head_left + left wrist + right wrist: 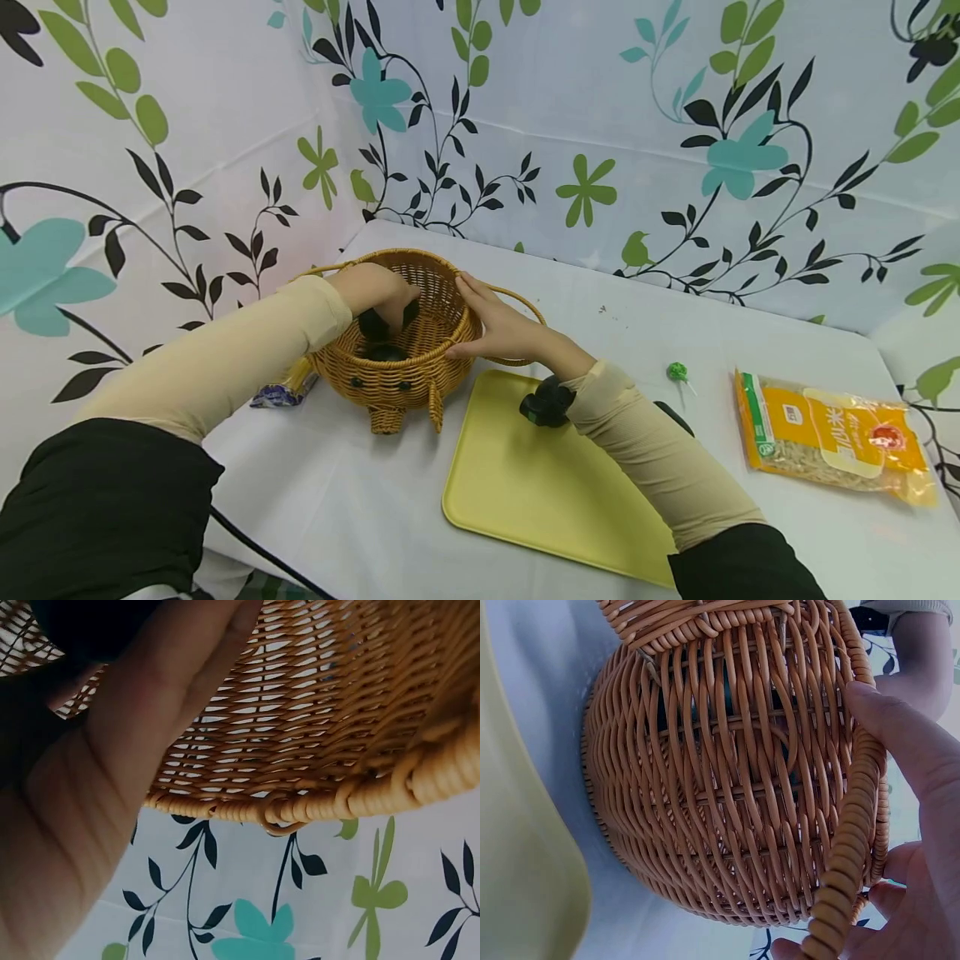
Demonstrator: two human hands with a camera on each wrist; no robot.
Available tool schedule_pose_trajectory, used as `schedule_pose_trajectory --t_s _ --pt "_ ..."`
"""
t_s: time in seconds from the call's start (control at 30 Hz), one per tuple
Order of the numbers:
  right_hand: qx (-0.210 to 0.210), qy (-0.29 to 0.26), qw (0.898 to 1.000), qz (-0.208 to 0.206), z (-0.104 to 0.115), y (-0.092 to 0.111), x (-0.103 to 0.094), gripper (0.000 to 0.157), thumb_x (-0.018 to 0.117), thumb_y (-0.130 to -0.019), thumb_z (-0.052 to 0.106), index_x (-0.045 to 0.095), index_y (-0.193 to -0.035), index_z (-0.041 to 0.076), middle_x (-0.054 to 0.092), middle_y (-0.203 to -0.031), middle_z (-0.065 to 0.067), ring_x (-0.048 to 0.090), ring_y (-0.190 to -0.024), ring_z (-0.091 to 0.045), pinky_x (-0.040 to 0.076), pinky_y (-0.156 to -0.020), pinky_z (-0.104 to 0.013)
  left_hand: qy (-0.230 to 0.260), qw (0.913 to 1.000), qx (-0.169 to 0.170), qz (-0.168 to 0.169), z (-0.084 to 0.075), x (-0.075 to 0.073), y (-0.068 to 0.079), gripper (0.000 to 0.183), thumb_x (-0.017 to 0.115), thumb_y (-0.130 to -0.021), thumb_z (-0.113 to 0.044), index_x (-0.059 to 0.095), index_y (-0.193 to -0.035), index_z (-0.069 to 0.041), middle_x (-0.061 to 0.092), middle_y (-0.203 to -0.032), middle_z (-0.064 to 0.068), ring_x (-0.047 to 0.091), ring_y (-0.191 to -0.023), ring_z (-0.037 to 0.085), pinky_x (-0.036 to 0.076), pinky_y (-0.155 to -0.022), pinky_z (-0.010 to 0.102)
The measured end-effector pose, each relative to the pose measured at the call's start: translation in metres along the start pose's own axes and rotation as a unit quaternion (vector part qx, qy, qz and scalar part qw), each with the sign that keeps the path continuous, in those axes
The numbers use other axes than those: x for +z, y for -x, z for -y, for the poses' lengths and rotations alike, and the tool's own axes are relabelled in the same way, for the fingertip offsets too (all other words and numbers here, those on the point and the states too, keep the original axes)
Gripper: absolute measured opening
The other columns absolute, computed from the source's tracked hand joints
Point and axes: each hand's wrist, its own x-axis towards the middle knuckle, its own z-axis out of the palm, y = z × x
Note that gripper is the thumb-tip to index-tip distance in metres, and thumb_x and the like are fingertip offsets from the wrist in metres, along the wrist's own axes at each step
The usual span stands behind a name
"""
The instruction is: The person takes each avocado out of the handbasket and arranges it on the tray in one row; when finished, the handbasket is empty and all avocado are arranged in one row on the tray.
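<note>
A brown wicker basket (386, 379) with a snout, feet and looped handles stands at the left of the table. My left hand (378, 292) reaches down inside it and appears to grip a dark rounded object (94, 626), whose kind I cannot tell. Another dark, shiny rounded thing (386, 353) lies lower in the basket, against its near wall. On the right side, my right hand (504, 329) holds the basket's rim. In the right wrist view its thumb (889, 724) lies on the rim beside the handle (840, 855).
A yellow tray (540, 492) lies right of the basket, partly under my right forearm. Farther right are a green-wrapped lollipop (677, 372) and an orange-and-clear food packet (832, 437). A yellow-and-blue packet (288, 387) sits left of the basket. Patterned cloth hangs behind the table.
</note>
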Motion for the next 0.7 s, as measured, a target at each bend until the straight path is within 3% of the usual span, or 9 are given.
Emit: schedule_pose_trajectory --t_s 0.2,0.37,0.53,0.63,0.7 --pt "-0.001 -0.001 1.0 0.0 0.0 0.001 0.001 0.107 0.068 -0.081 0.05 -0.004 -0.153 0.016 -0.011 -0.16 0.002 -0.003 -0.149 -0.019 0.017 -0.119 -0.042 0.054 0.9956 0.041 -0.066 0.01 0.001 0.013 0.089 0.068 -0.082 -0.032 0.017 -0.15 -0.003 0.028 -0.151 0.024 0.03 -0.139 0.039 0.033 -0.109 0.053" --pt "-0.002 -0.006 1.0 0.001 0.002 0.002 0.0 0.107 0.068 -0.081 0.049 -0.003 -0.153 0.015 -0.011 -0.16 0.0 -0.002 -0.149 -0.019 0.018 -0.119 -0.043 0.075 0.9892 0.067 -0.106 0.015 0.003 0.023 0.086 0.068 -0.081 -0.033 0.024 -0.147 -0.001 0.029 -0.15 0.026 0.036 -0.135 0.039 0.039 -0.103 0.05" --pt "0.001 -0.011 1.0 -0.002 0.002 0.002 0.0 0.107 0.068 -0.081 0.049 -0.003 -0.153 0.016 -0.012 -0.16 0.003 -0.003 -0.149 -0.019 0.018 -0.119 -0.043 0.108 0.9825 0.08 -0.13 0.017 0.004 0.033 0.082 0.067 -0.081 -0.032 0.026 -0.146 -0.003 0.049 -0.132 0.022 0.054 -0.109 0.03 0.05 -0.081 0.04" --pt "0.0 -0.011 1.0 -0.005 0.002 0.002 0.0 0.107 0.068 -0.081 0.049 -0.004 -0.153 0.017 -0.011 -0.16 0.002 -0.003 -0.149 -0.019 0.018 -0.119 -0.043 0.117 0.9804 0.089 -0.131 0.017 0.004 0.039 0.079 0.066 -0.081 -0.031 0.027 -0.144 -0.003 0.057 -0.115 0.019 0.058 -0.091 0.025 0.05 -0.069 0.034" --pt "0.0 -0.011 1.0 -0.006 0.002 0.002 0.0 0.107 0.068 -0.081 0.049 -0.004 -0.153 0.017 -0.01 -0.16 0.0 -0.002 -0.149 -0.019 0.018 -0.119 -0.043 0.118 0.9799 0.093 -0.132 0.018 0.004 0.041 0.077 0.065 -0.082 -0.03 0.027 -0.144 -0.004 0.059 -0.111 0.018 0.058 -0.087 0.024 0.048 -0.068 0.032"
